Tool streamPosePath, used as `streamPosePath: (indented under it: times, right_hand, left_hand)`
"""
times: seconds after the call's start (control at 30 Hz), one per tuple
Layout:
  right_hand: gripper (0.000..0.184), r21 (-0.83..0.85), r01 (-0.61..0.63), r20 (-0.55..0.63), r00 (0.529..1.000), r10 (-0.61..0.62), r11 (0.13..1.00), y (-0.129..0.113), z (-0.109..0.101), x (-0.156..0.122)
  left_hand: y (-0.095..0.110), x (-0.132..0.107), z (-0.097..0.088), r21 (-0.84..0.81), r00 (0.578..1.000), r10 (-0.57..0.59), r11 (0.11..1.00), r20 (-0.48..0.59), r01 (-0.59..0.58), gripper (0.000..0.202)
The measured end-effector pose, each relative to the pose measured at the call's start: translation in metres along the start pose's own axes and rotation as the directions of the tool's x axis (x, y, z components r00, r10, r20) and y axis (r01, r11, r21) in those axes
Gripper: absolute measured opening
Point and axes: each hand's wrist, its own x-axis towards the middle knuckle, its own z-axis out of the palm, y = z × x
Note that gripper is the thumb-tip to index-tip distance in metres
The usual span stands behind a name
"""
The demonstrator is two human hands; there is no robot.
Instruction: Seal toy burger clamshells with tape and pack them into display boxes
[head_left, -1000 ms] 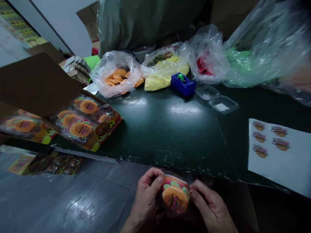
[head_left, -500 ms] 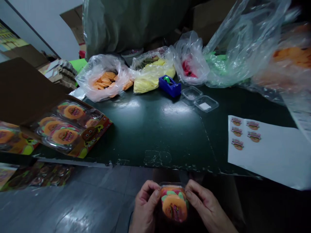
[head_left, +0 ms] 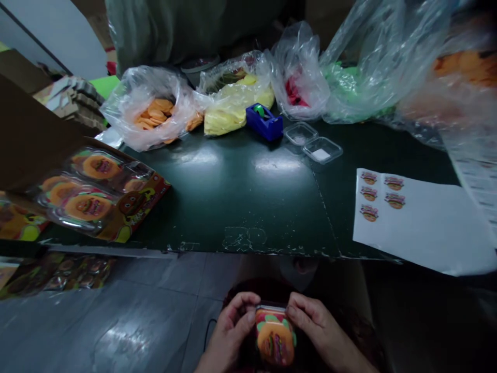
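Note:
Between my two hands, over my lap below the table edge, is a clear plastic box (head_left: 275, 339) of burger-shaped candy with a logo sticker on its front. My left hand (head_left: 236, 321) pinches its upper left corner between thumb and fingers. At the upper right corner, the thumb and fingers of my right hand (head_left: 312, 321) are closed on the rim. Orange, red and green pieces show through the box. On the table's right side lies a white sticker sheet (head_left: 423, 223) with several burger stickers left on it.
An open display box (head_left: 143, 207) of packed burgers stands at the left. Along the back are bags of orange pieces (head_left: 155, 114), yellow pieces (head_left: 225, 116) and red pieces (head_left: 295, 93), a blue tape dispenser (head_left: 264, 123) and an open clear container (head_left: 322, 150). A green-tinted bag (head_left: 345, 96) sits further right.
The view has tilted, so the table and its items sit higher in the picture. Both hands still grip the box, which appears slightly lower and further left.

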Motion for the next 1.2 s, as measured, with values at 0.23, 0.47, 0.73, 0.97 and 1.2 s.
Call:
streamPosePath:
  times: [0.23, 0.47, 0.73, 0.97, 1.2]
  right_hand:
    - [0.044, 0.030, 0.028, 0.054, 0.998, -0.029, 0.999, -0.008, 0.005, 0.015]
    - [0.042, -0.044, 0.049, -0.079, 0.995, -0.053, 0.998, 0.000, 0.018, 0.008]
    - [0.036, -0.091, 0.263, -0.244, 0.929, -0.278, 0.960, -0.026, 0.021, 0.020]
    - [0.034, -0.195, 0.421, -0.327, 0.824, -0.463, 0.886, -0.054, 0.003, 0.032]
    - [0.036, -0.135, 0.452, -0.339, 0.815, -0.470, 0.882, -0.054, 0.000, 0.040]
  left_hand:
    - [0.034, -0.006, 0.007, 0.285, 0.980, 0.022, 0.955, 0.197, -0.079, 0.043]
    - [0.012, 0.001, 0.013, -0.006, 0.993, 0.101, 0.995, 0.066, -0.101, 0.041]
    - [0.064, 0.010, 0.042, -0.312, 0.954, 0.253, 0.904, -0.162, -0.293, 0.040]
    - [0.092, 0.020, 0.057, -0.331, 0.923, 0.365, 0.862, -0.117, -0.383, 0.040]
    - [0.096, 0.021, 0.070, -0.313, 0.900, 0.391, 0.845, -0.194, -0.434, 0.046]
